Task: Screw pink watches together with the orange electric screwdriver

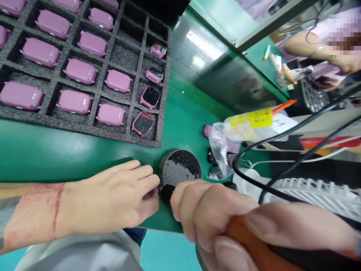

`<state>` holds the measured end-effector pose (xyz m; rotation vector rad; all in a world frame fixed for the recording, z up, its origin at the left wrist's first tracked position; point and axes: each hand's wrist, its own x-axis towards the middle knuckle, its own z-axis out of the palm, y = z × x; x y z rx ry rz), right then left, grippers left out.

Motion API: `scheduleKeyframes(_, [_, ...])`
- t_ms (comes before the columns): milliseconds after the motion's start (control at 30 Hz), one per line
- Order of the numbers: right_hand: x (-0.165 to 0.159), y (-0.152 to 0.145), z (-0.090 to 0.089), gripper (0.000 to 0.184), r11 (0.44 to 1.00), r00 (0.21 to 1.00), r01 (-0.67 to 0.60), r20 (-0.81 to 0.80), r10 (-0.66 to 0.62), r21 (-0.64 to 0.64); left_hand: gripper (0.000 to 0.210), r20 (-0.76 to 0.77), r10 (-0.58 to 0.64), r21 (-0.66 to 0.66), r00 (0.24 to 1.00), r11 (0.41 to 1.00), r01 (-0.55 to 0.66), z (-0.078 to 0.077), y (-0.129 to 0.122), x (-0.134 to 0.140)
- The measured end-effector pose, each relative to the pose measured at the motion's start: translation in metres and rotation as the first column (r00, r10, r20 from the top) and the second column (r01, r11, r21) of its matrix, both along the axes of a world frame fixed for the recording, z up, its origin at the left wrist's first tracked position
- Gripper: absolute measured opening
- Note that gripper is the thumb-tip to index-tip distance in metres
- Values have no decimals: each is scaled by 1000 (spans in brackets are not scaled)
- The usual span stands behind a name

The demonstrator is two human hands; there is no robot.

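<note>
My left hand (121, 195) is closed at the table's front edge. A small purple watch case (152, 192) shows in part between its fingers; most of it is hidden. My right hand (217, 214) wraps round the orange and black handle of a screwdriver (248, 241). Its dark nose (167, 194) points at the watch case; whether the tip touches it cannot be made out. Just beyond both hands sits a round dish (180, 167) with a dimpled grey bottom and many tiny black parts, probably screws.
A black foam tray (166, 94) at the far left holds several purple watch cases (75, 101) in compartments. On the right are a labelled bottle (251, 120), a clear plastic bag (221, 150), black cables (254, 184) and a white ribbed object (310, 192). A co-worker's arm (304, 47) shows beyond the partition.
</note>
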<state>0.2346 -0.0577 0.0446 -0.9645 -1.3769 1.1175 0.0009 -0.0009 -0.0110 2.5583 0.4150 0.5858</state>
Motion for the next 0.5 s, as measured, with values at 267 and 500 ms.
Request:
scheduleKeyframes(267, [24, 28, -3, 19, 977, 967, 199, -176, -185, 72, 21, -40, -32, -73, 999, 997, 29, 8, 7, -5])
scheduleKeyframes(500, [24, 32, -8, 25, 991, 985, 118, -137, -108, 69, 11, -54, 14, 52, 998, 999, -12, -5, 2, -3])
